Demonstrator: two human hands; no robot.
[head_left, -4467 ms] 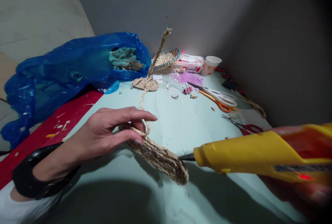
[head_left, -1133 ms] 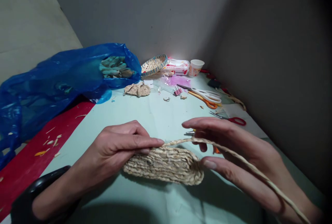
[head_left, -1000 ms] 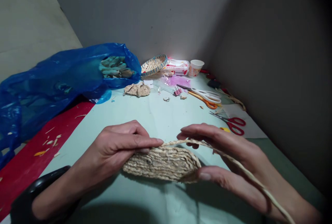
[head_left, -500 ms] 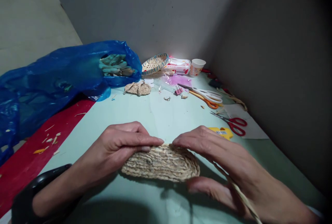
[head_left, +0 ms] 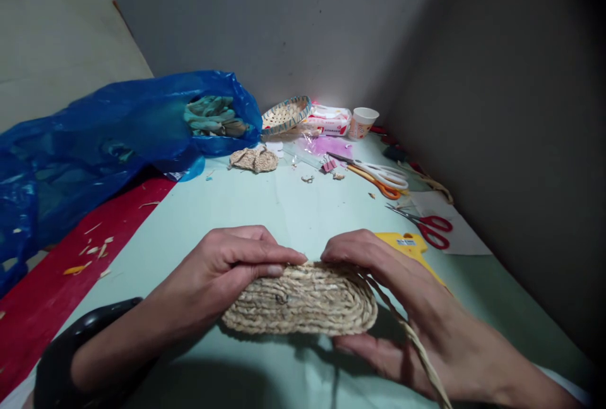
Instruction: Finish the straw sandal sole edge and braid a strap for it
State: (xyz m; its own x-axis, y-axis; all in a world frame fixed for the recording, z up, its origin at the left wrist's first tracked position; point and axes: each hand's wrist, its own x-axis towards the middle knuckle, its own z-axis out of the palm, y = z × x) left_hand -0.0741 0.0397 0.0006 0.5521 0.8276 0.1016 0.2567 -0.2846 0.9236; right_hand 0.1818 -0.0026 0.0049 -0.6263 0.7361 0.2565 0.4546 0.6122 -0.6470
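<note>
Nearest the person, a loose cord of pale fibre leaves the bottom of the view, passes between the right hand's thumb and fingers, and joins the far right edge of a coiled oval. The oval is held in front of the person, above the pale green table cover; whether its lower edge touches cannot be told. Its long axis runs left to right, crosswise to the person, its rounded right end pointing to the right hand and its coiled face toward the camera. The left hand pinches the far left edge between thumb and fingers. The right hand grips the right part, fingertips on the far edge and thumb at the near one.

Just beyond the right hand lies a partly hidden yellow tool, then red-handled scissors. Farther off are white-handled scissors, a pink clip and a smaller braided piece. At far left, a blue plastic bag lies on its side, a grey-green bundle showing in its mouth. Beside it, a shallow woven basket tilts its inner face forward; next come a white-and-red packet and an upright paper cup, whose contents cannot be seen.
</note>
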